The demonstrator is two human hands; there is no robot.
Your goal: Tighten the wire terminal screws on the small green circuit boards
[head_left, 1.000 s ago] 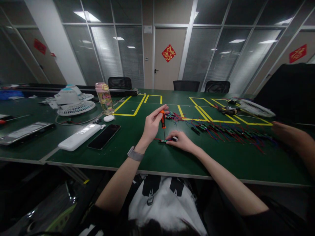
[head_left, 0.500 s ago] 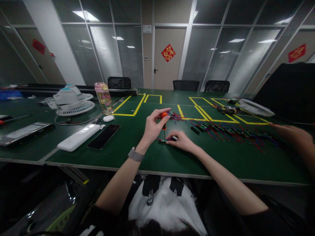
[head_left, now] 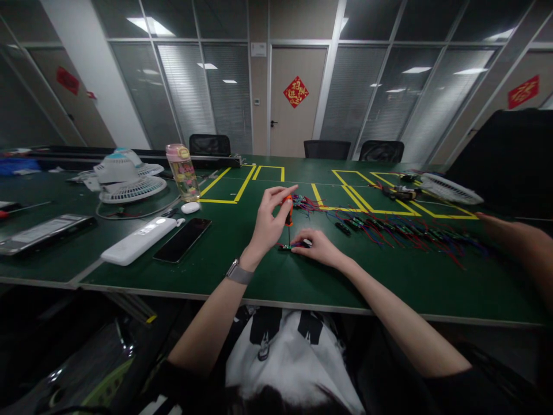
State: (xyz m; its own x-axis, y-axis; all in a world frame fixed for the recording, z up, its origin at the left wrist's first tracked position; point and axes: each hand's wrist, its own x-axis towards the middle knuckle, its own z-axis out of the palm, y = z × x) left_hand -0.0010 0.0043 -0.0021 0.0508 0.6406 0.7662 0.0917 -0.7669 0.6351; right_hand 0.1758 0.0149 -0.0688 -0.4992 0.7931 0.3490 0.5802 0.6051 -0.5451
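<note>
My left hand [head_left: 272, 218] is closed around the orange-and-black handle of a screwdriver [head_left: 289, 220], which stands upright. Its shaft points down onto a small green circuit board [head_left: 285, 248] lying on the green table [head_left: 242, 288]. My right hand [head_left: 318, 248] pinches the right end of that board and its wires, pressing it to the tabletop; the fingertips partly hide it. Just beyond the hands lies a bunch of small boards with red and blue wires [head_left: 306, 202].
A row of wired circuit boards [head_left: 401, 229] stretches to the right, near another person's hand [head_left: 514, 236]. On the left lie a phone [head_left: 182, 240], a white oblong device [head_left: 138, 241], an earbud case [head_left: 190, 207], a bottle [head_left: 184, 173] and white fans [head_left: 129, 181].
The fingers of my left hand have shifted slightly around the screwdriver handle. My right hand and the board stay in place.
</note>
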